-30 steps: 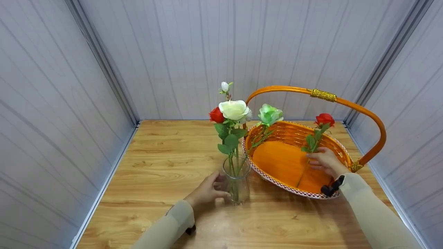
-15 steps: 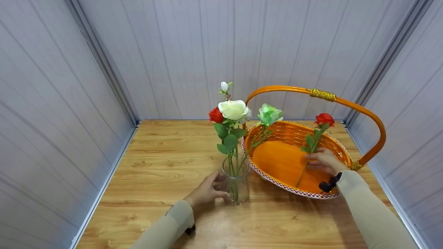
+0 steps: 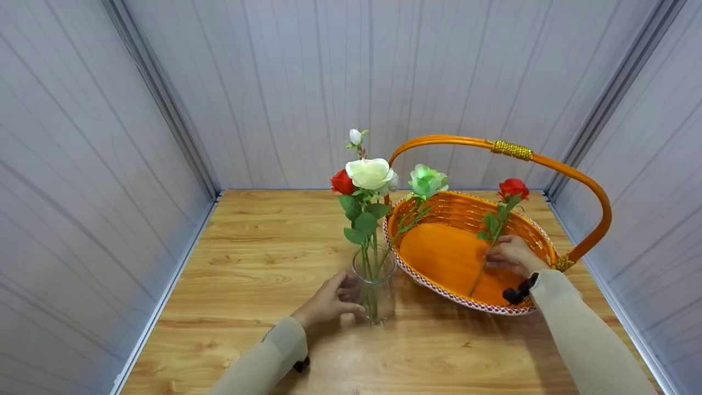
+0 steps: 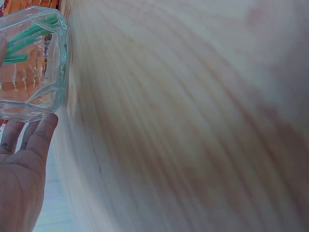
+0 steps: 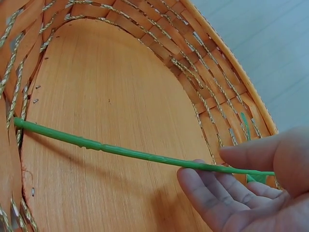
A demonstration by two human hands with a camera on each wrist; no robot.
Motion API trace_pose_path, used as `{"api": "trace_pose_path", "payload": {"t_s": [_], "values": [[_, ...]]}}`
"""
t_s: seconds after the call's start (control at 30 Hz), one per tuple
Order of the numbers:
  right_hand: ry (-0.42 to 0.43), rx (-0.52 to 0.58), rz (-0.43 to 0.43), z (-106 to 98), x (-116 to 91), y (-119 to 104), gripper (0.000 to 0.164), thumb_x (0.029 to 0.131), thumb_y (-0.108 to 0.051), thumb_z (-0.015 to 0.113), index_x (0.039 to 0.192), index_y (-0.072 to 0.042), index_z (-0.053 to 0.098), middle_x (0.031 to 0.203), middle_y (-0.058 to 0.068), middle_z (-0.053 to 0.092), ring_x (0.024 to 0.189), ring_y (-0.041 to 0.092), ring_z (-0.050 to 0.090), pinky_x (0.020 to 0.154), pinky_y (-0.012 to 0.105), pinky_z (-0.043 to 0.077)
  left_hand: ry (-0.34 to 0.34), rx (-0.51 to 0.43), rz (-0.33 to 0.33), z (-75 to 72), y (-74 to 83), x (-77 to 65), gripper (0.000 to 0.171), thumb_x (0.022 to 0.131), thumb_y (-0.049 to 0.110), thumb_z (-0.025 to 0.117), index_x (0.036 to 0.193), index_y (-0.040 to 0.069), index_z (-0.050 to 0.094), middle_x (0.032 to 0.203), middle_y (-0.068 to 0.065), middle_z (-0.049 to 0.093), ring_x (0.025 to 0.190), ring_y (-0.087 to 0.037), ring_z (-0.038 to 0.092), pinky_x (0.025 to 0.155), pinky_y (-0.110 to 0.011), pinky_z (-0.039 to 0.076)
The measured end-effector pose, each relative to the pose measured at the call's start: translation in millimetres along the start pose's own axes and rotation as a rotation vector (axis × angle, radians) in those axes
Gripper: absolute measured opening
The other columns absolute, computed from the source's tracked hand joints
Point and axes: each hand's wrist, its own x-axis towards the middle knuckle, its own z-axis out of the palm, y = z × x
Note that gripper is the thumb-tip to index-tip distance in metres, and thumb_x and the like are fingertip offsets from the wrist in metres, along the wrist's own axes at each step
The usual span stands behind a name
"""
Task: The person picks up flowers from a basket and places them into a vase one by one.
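In the head view my left hand [image 3: 327, 302] grips the lower side of a clear glass vase [image 3: 388, 299]. In the left wrist view the fingers [image 4: 42, 131] lie against the vase [image 4: 60, 72], with stem ends inside. The vase bears a red rose [image 3: 343, 182], a cream rose [image 3: 370, 173], a green-white rose [image 3: 428, 181] and a white bud [image 3: 355, 137]. Inside the orange basket [image 3: 439, 258], my right hand [image 3: 511, 255] holds a red rose [image 3: 513, 188] by its stem. The right wrist view shows the green stem [image 5: 130, 152] between thumb and fingers, its lower end at the basket wall.
The basket's tall arched handle [image 3: 581, 186], bound with gold cord, rises over the right arm. Wood-grain tabletop [image 3: 263, 247] surrounds the vase and basket. Pale panel walls [image 3: 307, 93] stand at the back and both sides.
The right hand's fingers have drawn closer together around the rose stem, and the wrist has shifted slightly left. The left hand, vase and basket look almost still.
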Motion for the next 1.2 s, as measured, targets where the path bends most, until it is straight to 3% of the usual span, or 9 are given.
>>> {"api": "trace_pose_path", "payload": {"t_s": [0.2,0.47,0.67,0.93,1.2], "values": [[0.018,-0.03,-0.003,0,2,2,0.076,0.108,0.002,0.056,0.165,0.01,0.005,0.135,0.02,0.053,0.097,0.017,0.073,0.093,0.034,0.068,0.0,0.0,-0.02,0.5,-0.1,-1.0,0.065,0.092,0.024,0.089,0.146,0.013,0.054,0.15,-0.012,0.061,0.143,-0.039,0.058,0.125,-0.058,0.047],[0.042,-0.018,-0.023,0,1,-1,0.052,0.11,-0.001,0.054,0.155,0.008,0.03,0.11,0.005,0.063,0.089,0.014,0.072,0.083,0.031,0.069,0.0,-0.015,-0.026,-0.1,0.5,-0.9,0.063,0.094,0.021,0.088,0.146,0.013,0.053,0.151,-0.012,0.059,0.144,-0.04,0.056,0.126,-0.059,0.046],[0.075,0.007,-0.06,3,-2,-7,0.031,0.11,-0.003,0.056,0.138,0.001,0.043,0.108,0.004,0.06,0.086,0.014,0.07,0.081,0.031,0.069,0.002,-0.012,-0.023,0.2,0.5,-0.1,0.063,0.093,0.022,0.088,0.145,0.014,0.053,0.15,-0.011,0.06,0.144,-0.04,0.057,0.125,-0.058,0.046],[0.073,0.059,-0.095,6,-5,-16,0.022,0.11,-0.004,0.058,0.13,-0.01,0.05,0.106,0.0,0.06,0.088,0.014,0.069,0.082,0.031,0.069,0.0,-0.004,-0.018,0.4,-0.5,0.4,0.062,0.094,0.023,0.088,0.144,0.014,0.053,0.152,-0.012,0.059,0.145,-0.038,0.056,0.126,-0.057,0.046],[0.064,0.113,-0.133,14,-10,-29,0.024,0.11,-0.006,0.058,0.132,-0.011,0.051,0.107,-0.001,0.062,0.092,0.013,0.069,0.083,0.031,0.069,0.002,-0.003,-0.012,-0.2,-1.9,0.3,0.065,0.093,0.022,0.089,0.146,0.013,0.053,0.153,-0.013,0.059,0.144,-0.04,0.056,0.126,-0.059,0.046]]}}
